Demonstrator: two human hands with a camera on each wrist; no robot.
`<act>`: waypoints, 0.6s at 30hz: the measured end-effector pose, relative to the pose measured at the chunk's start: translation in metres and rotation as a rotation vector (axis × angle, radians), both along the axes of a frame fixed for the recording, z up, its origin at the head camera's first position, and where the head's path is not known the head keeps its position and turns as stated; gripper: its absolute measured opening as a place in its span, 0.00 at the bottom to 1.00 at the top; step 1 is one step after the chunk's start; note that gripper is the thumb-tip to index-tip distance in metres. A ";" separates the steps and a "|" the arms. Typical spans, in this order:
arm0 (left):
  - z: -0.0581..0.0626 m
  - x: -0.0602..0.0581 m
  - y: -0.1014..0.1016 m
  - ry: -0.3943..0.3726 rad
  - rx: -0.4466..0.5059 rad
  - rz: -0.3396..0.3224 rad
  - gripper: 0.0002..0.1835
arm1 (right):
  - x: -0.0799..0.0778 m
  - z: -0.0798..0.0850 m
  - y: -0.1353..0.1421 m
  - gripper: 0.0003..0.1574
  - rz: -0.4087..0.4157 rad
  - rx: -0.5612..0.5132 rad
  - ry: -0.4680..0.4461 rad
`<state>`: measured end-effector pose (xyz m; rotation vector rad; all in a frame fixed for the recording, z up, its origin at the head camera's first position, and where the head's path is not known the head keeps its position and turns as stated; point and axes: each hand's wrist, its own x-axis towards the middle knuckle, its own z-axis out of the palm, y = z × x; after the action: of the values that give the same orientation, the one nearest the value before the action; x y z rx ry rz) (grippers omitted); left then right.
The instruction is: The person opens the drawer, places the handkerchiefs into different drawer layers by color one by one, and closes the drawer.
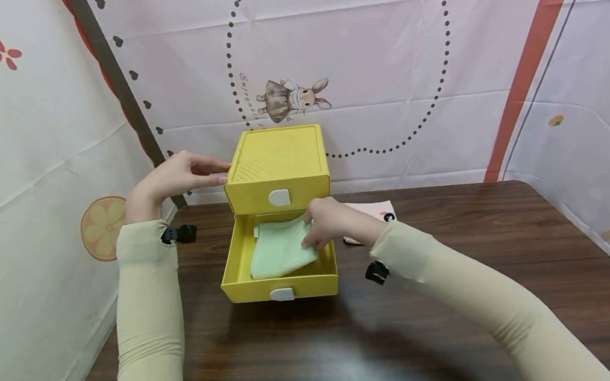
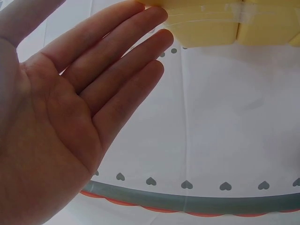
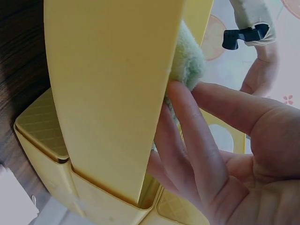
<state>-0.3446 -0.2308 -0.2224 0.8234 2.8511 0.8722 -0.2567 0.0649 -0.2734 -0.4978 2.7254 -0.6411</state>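
Note:
A yellow two-tier drawer box (image 1: 280, 156) stands on the table, its lower drawer (image 1: 254, 290) pulled out. In that drawer lies a folded pale green towel (image 1: 277, 250). My right hand (image 1: 332, 221) reaches over the drawer's right side and pinches the towel's right edge. From the right wrist, the thumb and fingers (image 3: 197, 136) meet at the fuzzy towel (image 3: 190, 65) beside the drawer wall. My left hand (image 1: 178, 172) touches the upper left side of the box with its fingertips. In the left wrist view, its fingers (image 2: 117, 61) are straight and the palm bare.
A pale pink cloth (image 1: 369, 209) with a black mark lies right of the box, partly behind my right wrist. The upper drawer (image 1: 251, 196) is closed. A printed sheet (image 1: 380, 57) hangs behind the dark wooden table (image 1: 456, 298).

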 end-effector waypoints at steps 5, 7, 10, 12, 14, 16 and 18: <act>-0.001 0.000 -0.001 0.000 -0.002 0.004 0.24 | 0.000 -0.001 -0.001 0.32 -0.013 0.007 -0.013; -0.001 -0.001 -0.001 -0.003 -0.004 0.004 0.25 | 0.000 -0.001 -0.002 0.30 -0.020 0.010 -0.019; -0.001 -0.001 -0.001 -0.005 -0.003 0.003 0.25 | -0.001 -0.002 -0.002 0.19 -0.019 0.019 -0.022; -0.001 -0.001 -0.001 -0.004 -0.003 0.003 0.25 | -0.001 -0.003 -0.003 0.13 -0.014 0.029 -0.015; -0.001 -0.001 -0.001 -0.005 -0.004 0.003 0.25 | -0.001 -0.005 -0.003 0.18 -0.005 0.042 -0.004; -0.002 -0.002 -0.001 -0.005 -0.006 0.003 0.25 | -0.001 -0.005 -0.004 0.24 0.000 0.048 0.004; -0.002 -0.002 -0.001 -0.003 -0.006 0.004 0.25 | -0.001 -0.006 -0.003 0.27 0.002 0.045 -0.001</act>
<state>-0.3464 -0.2318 -0.2240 0.8159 2.8524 0.8637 -0.2575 0.0616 -0.2790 -0.4898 2.7316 -0.5784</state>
